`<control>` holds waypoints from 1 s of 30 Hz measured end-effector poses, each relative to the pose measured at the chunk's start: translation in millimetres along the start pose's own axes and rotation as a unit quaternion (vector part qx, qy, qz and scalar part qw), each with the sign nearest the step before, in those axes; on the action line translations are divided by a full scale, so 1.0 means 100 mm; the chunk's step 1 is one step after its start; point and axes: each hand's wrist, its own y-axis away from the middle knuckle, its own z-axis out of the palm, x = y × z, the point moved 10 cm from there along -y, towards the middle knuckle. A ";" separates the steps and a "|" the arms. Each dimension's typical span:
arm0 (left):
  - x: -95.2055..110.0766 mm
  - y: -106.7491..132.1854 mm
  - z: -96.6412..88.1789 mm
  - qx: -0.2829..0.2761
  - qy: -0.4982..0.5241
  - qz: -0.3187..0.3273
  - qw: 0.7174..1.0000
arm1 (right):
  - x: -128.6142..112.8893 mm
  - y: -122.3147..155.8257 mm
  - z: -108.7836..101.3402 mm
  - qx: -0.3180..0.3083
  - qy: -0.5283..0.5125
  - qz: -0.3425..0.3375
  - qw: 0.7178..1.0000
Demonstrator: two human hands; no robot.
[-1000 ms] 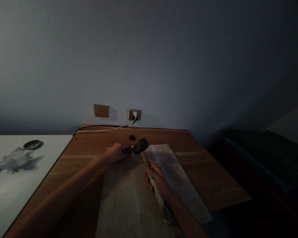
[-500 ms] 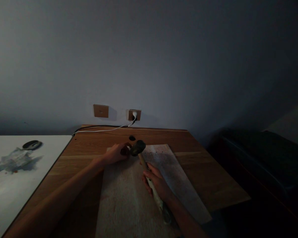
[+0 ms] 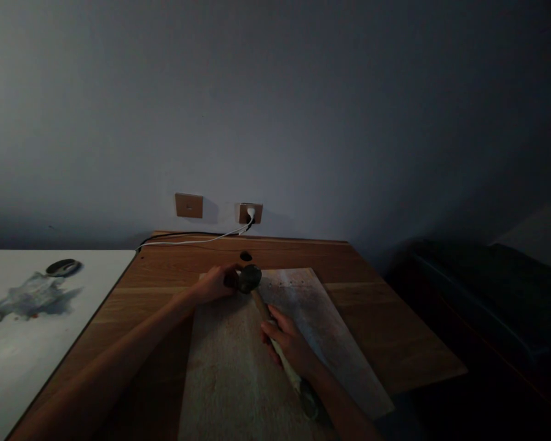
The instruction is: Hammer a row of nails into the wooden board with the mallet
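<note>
My right hand (image 3: 288, 340) is wrapped around the pale wooden handle of a hammer (image 3: 249, 278) with a dark, rounded head. The hammer's head is low over the far end of a worn wooden board (image 3: 229, 367). Close beside that head, my left hand (image 3: 218, 283) rests at the board's far left corner, its fingers curled together. Whatever those fingers pinch, if anything, is hidden by shadow and by the hammer head. A few small dark spots (image 3: 281, 284) show on the board to the right of the hammer; I cannot tell if they are nails or holes.
The board lies on a brown wooden table (image 3: 376, 318) against a grey wall. A socket with a white plug (image 3: 251, 212) and cables (image 3: 193, 242) sits behind. At left, a white surface (image 3: 22, 380) holds crumpled clear plastic (image 3: 37, 297) and a dark roll of tape (image 3: 64, 267).
The hammer head has dropped slightly and shifted left toward my left hand. My left hand stays nearly in place, and the view has shifted a little.
</note>
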 end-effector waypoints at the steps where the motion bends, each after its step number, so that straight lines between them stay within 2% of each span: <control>1: -0.01 0.00 -0.01 0.003 -0.006 -0.003 1.000 | 0.01 0.00 0.00 0.001 0.002 0.002 1.000; 6: 0.01 0.01 -0.02 0.007 -0.022 -0.007 1.000 | 0.03 -0.01 -0.02 0.009 0.009 0.012 1.000; 13: -0.01 0.02 -0.03 0.005 -0.057 -0.034 0.998 | -0.04 -0.02 0.00 0.005 0.007 -0.012 1.000; 18: 0.00 0.02 -0.02 0.005 -0.052 -0.024 0.998 | 0.00 -0.02 0.00 0.002 0.017 -0.001 1.000; 22: 0.06 0.00 -0.01 0.007 -0.059 0.008 0.998 | -0.09 0.01 -0.01 0.016 0.012 -0.016 1.000; 24: 0.18 0.01 -0.02 0.019 -0.079 0.047 0.996 | -0.17 0.05 -0.07 0.047 -0.015 -0.035 0.998; 27: 0.50 0.07 0.06 0.024 -0.124 0.121 0.985 | -0.24 0.10 -0.22 0.113 -0.081 -0.064 0.988; 30: 0.90 0.20 0.38 -0.029 -0.191 0.205 0.960 | -0.23 0.11 -0.38 0.160 -0.137 -0.073 0.975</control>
